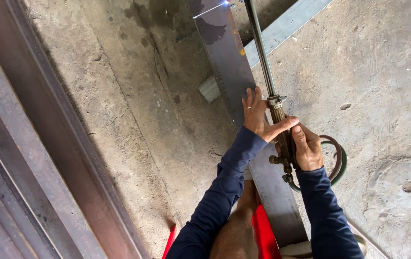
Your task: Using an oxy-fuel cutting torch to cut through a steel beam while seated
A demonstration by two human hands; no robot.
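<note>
the long steel plate (224, 57) lies on the concrete floor (143, 120), with the flame at its far end (cut barely begun). your left hand (255, 115) steadies and your right hand (307, 148) clasps the torch (277, 112).

left hand (255, 115) steadies cutting torch (278, 120) | right hand (307, 148) grips it | steel strip (229, 57)
</note>
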